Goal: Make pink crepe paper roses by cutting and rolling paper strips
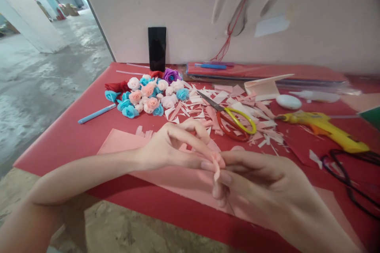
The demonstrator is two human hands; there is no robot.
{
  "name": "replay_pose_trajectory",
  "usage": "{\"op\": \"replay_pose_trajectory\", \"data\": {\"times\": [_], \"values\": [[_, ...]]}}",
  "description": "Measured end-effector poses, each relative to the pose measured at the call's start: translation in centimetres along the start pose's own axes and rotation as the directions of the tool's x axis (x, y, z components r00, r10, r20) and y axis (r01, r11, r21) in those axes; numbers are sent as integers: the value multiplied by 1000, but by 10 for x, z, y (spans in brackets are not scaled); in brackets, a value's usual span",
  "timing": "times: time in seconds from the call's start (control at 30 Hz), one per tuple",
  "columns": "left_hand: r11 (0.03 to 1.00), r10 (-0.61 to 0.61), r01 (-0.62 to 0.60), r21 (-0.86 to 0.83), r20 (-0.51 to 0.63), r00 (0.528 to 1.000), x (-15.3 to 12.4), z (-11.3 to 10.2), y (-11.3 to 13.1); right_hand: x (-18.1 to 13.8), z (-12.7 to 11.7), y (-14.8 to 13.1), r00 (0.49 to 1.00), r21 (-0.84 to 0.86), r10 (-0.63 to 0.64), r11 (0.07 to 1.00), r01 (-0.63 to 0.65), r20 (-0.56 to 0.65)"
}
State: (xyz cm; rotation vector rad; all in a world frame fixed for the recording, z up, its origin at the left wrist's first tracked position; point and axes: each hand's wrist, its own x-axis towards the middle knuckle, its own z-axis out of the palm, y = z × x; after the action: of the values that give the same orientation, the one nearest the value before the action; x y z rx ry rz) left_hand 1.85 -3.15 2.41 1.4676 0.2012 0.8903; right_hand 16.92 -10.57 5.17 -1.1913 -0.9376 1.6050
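Note:
Between the fingertips of both hands is a small curled piece of pink paper, its edge bent upward. My left hand pinches it from the left, thumb and fingers closed. From the right, my right hand grips the same piece between thumb and forefinger; its other fingers are partly hidden. Below the hands lies a large pink paper sheet. Just beyond them, scissors with one red and one yellow handle loop rest on a pile of pink and white paper scraps.
Paper roses in several colours cluster at the back left, near a blue pen. A black phone leans against the wall. On the right lie a yellow glue gun, its black cord and a white oval object.

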Motion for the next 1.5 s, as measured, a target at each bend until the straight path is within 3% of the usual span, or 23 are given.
{"op": "replay_pose_trajectory", "data": {"times": [0.17,0.33,0.43,0.53,0.57,0.63,0.73,0.8,0.87,1.03,1.27,1.5], "values": [[999,-26,26,-27,-6,1000,-1,2,0,7,-12,3,960,-1,-32,999,34,279],[996,-59,59,-62,2,998,-2,3,-1,12,-16,6,926,-15,-66,997,77,372],[999,-31,30,-40,-11,999,-2,3,-2,10,-12,6,949,-13,-94,995,103,302],[1000,-11,11,-7,-54,998,-2,5,-4,4,-6,3,971,-218,-212,948,231,107],[1000,-13,13,2,-66,998,-3,5,-4,2,-5,2,953,-353,-296,886,301,71],[1000,-17,18,11,-93,996,-3,7,-4,-1,-5,1,871,-617,-482,659,430,93],[1000,-14,17,26,-120,993,-4,9,-3,-2,-7,4,734,-787,-647,334,518,208],[998,-11,18,53,-131,991,-4,10,-1,-1,-9,8,662,-800,-708,237,552,247],[996,-2,13,86,-130,992,-4,11,0,1,-11,10,623,-797,-733,191,574,273],[992,55,-45,121,-79,995,-2,11,1,2,-11,6,617,-760,-702,168,628,355],[960,148,-155,234,46,988,0,6,6,-5,-9,1,669,-778,-664,206,593,334],[914,180,-206,350,106,978,1,4,9,2,-8,-2,665,-676,-666,319,664,338]]}}
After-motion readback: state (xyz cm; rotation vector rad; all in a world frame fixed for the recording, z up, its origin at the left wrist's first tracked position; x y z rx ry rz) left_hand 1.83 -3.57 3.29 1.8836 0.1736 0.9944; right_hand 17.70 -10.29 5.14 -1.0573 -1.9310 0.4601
